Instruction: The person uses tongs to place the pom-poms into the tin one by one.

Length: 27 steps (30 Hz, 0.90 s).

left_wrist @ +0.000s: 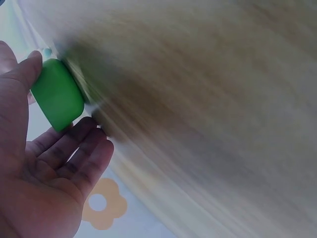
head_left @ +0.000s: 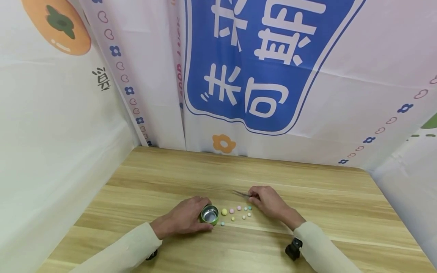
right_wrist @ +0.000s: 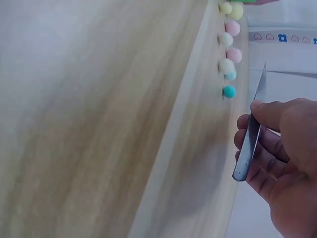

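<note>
My left hand (head_left: 187, 217) holds a small round green tin (head_left: 209, 215) between thumb and fingers, its open top showing a shiny bare inside. In the left wrist view the tin's smooth green side (left_wrist: 58, 94) shows between the thumb and the fingertips. Metal tweezers (right_wrist: 251, 134) are pinched in my right hand (head_left: 269, 201), their pointed tips aimed left over the table. Between the two hands lie several small pom-poms: a larger yellow one (head_left: 224, 212), pink ones (head_left: 231, 211), pale ones, and a teal one (right_wrist: 229, 91) nearest the right hand.
The wooden table (head_left: 191, 170) carries everything. Behind it hangs a white printed cloth (head_left: 153, 76) with a blue panel, and more cloth closes off the left and right sides. A black wrist device (head_left: 293, 249) sits at the right sleeve.
</note>
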Each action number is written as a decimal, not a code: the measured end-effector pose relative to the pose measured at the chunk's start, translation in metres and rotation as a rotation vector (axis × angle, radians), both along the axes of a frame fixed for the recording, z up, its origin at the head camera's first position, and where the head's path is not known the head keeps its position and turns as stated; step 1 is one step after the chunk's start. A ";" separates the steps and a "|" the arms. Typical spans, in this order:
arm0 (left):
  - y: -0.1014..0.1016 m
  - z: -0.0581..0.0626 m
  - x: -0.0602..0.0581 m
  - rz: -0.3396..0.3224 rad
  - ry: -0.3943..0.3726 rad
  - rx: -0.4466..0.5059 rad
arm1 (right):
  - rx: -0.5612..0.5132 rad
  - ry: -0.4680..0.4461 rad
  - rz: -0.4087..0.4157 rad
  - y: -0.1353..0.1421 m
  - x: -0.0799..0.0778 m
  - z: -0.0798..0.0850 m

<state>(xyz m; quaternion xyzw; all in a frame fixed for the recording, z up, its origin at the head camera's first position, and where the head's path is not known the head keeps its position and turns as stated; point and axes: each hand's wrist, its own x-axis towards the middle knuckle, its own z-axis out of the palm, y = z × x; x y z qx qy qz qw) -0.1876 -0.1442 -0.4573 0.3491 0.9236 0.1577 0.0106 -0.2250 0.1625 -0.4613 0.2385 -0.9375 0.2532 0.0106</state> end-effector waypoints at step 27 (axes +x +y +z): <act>0.000 0.001 0.000 0.008 -0.004 -0.013 | 0.096 0.093 0.155 -0.005 0.021 0.012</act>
